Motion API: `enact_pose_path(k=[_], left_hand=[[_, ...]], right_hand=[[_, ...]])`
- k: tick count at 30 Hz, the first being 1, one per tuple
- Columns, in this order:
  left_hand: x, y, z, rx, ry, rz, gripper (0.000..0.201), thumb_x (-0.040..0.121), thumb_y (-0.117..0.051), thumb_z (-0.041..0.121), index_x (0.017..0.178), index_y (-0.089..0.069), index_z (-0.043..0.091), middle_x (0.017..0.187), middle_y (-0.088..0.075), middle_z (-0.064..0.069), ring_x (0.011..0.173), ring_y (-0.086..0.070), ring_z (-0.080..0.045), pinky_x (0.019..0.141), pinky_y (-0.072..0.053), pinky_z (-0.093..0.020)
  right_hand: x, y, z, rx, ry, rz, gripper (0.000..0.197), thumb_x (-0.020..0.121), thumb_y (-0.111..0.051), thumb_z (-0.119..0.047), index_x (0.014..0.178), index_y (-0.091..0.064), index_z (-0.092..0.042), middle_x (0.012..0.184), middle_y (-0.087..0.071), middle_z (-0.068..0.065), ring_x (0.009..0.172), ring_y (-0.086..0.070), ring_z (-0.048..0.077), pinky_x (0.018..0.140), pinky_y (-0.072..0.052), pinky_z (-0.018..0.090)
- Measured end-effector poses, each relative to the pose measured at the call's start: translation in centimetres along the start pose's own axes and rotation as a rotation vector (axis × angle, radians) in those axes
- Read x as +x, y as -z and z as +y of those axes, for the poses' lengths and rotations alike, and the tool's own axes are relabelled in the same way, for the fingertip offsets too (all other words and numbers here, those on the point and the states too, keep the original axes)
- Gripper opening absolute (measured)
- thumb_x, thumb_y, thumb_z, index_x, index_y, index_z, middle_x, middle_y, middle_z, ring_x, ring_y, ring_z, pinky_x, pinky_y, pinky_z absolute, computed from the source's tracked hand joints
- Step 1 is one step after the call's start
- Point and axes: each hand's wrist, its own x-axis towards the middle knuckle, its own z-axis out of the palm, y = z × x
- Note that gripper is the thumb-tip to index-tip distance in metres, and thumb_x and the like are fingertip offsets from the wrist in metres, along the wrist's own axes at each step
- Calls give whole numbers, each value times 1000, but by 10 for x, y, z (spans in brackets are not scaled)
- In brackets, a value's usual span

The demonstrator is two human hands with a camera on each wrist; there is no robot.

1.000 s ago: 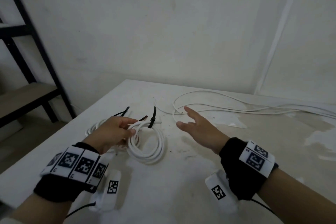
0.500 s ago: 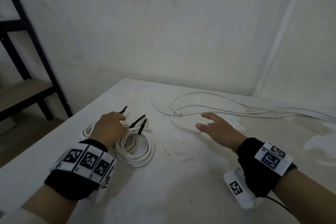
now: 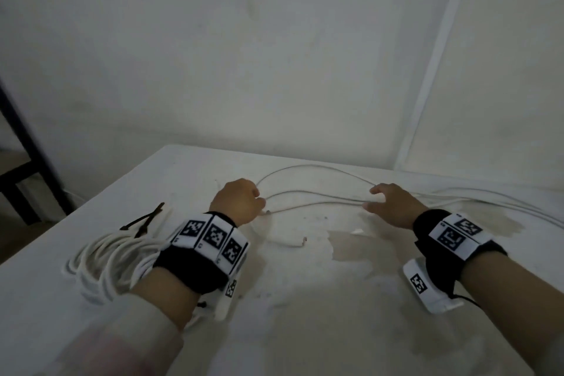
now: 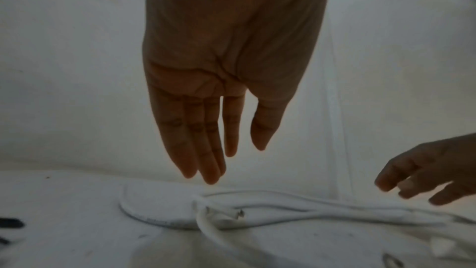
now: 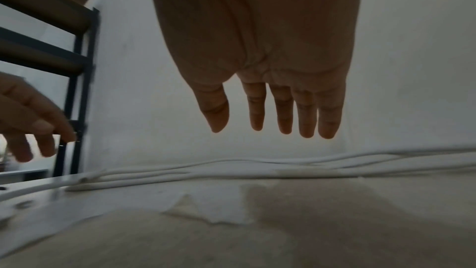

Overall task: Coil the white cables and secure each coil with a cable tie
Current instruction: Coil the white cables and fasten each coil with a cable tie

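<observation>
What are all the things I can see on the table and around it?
Coiled cables: at least two, white, on the table's near left; the exact count is hidden by the left wrist.
Cable ties: black, exact count unclear, at the far edge of the coils.
Loose cables: several, white, lying uncoiled across the far side of the table.
Table: one, white, with patches of peeled surface.
Shelf rack: one, dark frame, left of the table.
Left hand: one, fingers straight, above a loose cable end.
Right hand: one, fingers straight, above the loose cables.

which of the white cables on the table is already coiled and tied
The bundled white cable coils beside the left wrist, bound with black cable ties. The loose white cables between the hands lie uncoiled.
</observation>
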Motion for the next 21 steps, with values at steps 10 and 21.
enact_pose_path(k=[10,21], left_hand=[[63,-41,8,181,224,-115,24,93,-50,20,82,-54,-1,119,-60,-18,109,-58,-29,76,-43,-27],[66,-35,13,-285,192,27,23,93,-40,3,115,-36,-3,113,-54,-27,96,-58,-34,86,-46,-40]], right_hand=[[66,16,42,-192,-153,-61,47,96,-38,-18,141,-28,-8,148,-31,12,132,-33,29,105,-30,30],[75,13,35,-282,50,46,32,88,-38,1,115,-49,-13,123,-46,12,106,-48,27,88,-37,32]])
